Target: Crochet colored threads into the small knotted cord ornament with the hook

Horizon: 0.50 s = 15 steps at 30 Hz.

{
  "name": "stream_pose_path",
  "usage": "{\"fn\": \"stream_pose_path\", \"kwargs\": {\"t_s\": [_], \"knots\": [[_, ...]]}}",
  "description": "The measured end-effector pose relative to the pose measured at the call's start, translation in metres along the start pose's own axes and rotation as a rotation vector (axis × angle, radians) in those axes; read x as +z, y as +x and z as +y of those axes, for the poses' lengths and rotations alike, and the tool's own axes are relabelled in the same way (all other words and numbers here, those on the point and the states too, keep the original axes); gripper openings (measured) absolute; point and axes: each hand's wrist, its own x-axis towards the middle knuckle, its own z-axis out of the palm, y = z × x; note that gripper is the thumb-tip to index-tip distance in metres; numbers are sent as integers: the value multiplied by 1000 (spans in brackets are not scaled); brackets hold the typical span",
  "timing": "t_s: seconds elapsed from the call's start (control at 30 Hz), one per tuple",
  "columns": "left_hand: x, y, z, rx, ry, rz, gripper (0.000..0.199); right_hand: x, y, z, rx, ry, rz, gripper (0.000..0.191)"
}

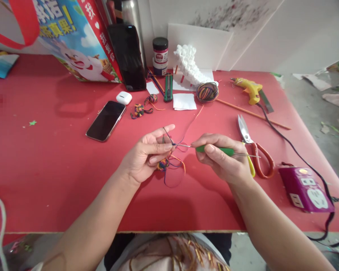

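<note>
My right hand [222, 156] is closed around the green handle of a crochet hook [214, 149], whose thin metal shaft points left. The hook's tip meets dark yarn at the fingertips of my left hand [152, 152]. Thumb and finger of that hand pinch a small multicoloured crochet piece [163, 164], which hangs partly hidden below them. A strand of yarn loops over my raised left index finger. Loose purple and orange strands trail beside the piece. One strand runs up to the multicoloured yarn ball [207, 92] at the back.
Scissors [254, 146], a yellow glue gun [250, 89] and a purple power socket [306, 190] with black cable lie at right. A phone [106, 121], white earphone case [124, 98] and another crochet piece [139, 110] lie at left. Behind stand a jar [160, 56] and a shopping bag [79, 45].
</note>
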Motion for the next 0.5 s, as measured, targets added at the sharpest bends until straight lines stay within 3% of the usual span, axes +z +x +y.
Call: {"fn": "stream_pose_path", "kwargs": {"t_s": [0.37, 0.5], "knots": [[-2, 1, -4, -16, -14, -20, 68, 4, 6, -3, 116, 130, 16, 20], [4, 0, -8, 45, 4, 16, 76, 10, 7, 2, 180, 234, 19, 19]]}}
